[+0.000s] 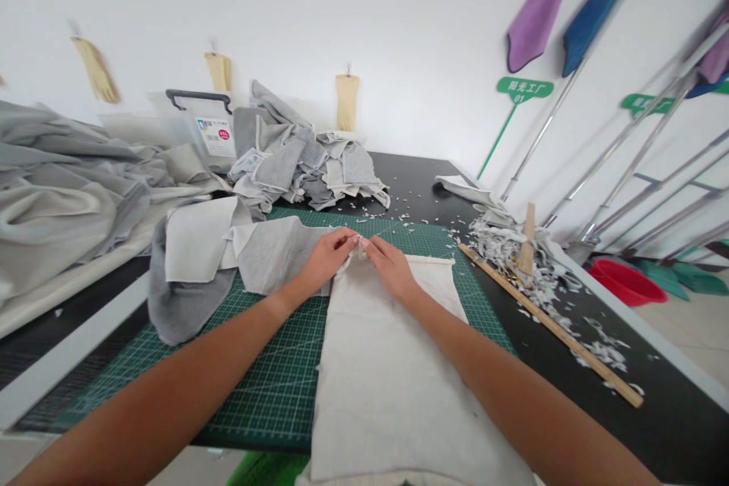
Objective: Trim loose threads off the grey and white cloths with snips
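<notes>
A long off-white fabric piece [392,380] lies on the green cutting mat [262,372] and runs down toward me past the table's near edge. Its far edge carries a narrow rolled hem or band. At the left end of that edge, my left hand [336,247] pinches the cloth between thumb and fingers. Close beside it, my right hand [387,262] is closed on the same bunched bit of edge, fingertips almost touching the left ones. What exactly sits between the fingertips is too small to make out. Left of my hands lie overlapping grey and white fabric pieces [273,250].
Heaped grey fabric [68,175] covers the left side, with a cloth pile [307,159] and a clear storage box [210,133] behind. At right lie a wooden strip [558,330] and shredded scraps [506,243]. Gloves [346,102] hang on the wall; a red basin [626,281] stands beyond the table.
</notes>
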`<control>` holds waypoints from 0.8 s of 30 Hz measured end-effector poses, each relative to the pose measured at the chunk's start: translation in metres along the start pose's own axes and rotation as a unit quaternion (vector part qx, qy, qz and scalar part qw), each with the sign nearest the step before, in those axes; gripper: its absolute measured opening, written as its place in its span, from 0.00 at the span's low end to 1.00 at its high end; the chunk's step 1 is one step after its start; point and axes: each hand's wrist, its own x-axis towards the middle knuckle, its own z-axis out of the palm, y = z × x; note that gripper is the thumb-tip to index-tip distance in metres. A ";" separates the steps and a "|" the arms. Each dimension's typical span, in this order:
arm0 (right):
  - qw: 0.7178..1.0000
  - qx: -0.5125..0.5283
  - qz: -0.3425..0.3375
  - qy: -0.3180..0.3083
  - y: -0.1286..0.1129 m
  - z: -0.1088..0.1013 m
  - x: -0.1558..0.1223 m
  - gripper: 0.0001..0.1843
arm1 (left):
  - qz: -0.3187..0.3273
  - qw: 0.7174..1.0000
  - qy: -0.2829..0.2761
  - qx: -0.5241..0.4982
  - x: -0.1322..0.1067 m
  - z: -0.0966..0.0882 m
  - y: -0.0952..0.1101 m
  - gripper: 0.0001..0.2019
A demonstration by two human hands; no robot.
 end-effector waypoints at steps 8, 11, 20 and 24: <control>0.999 -0.032 0.013 -0.012 0.001 0.000 0.000 0.24 | -0.014 1.000 0.005 0.009 0.000 0.000 0.000 0.13; 0.999 -0.039 0.009 -0.011 0.002 0.000 0.001 0.24 | -0.029 1.000 0.003 0.003 0.000 -0.001 0.002 0.13; 1.000 -0.024 0.011 -0.011 -0.002 -0.001 -0.001 0.24 | -0.019 0.999 -0.013 -0.025 -0.001 -0.001 0.003 0.12; 1.000 -0.019 0.011 -0.013 -0.002 -0.001 -0.001 0.24 | -0.026 0.999 -0.017 -0.029 -0.001 -0.001 0.000 0.12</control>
